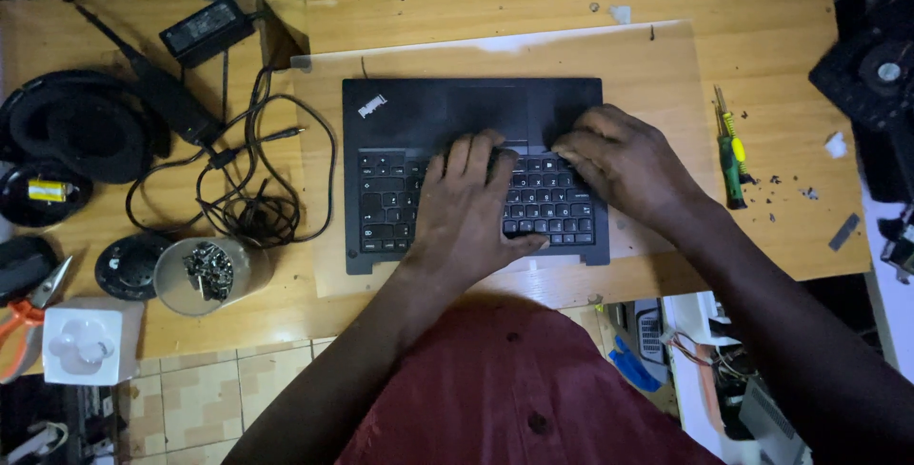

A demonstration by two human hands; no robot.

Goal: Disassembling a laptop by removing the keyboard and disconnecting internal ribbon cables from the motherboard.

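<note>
Mid-frame, both hands, left [466, 208] and right [624, 165], press spread fingers on a black keyboard [400, 203]; hard prying could snap keys.

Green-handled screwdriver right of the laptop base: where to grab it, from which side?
Grip the green-and-yellow handle of the screwdriver around its thick middle. It lies flat on the wooden table, handle running toward the near edge, thin shaft pointing away. Come from above with the right hand, the nearer one, fingers across the handle. Its right side is open; the laptop base and clear sheet crowd the left.
</note>
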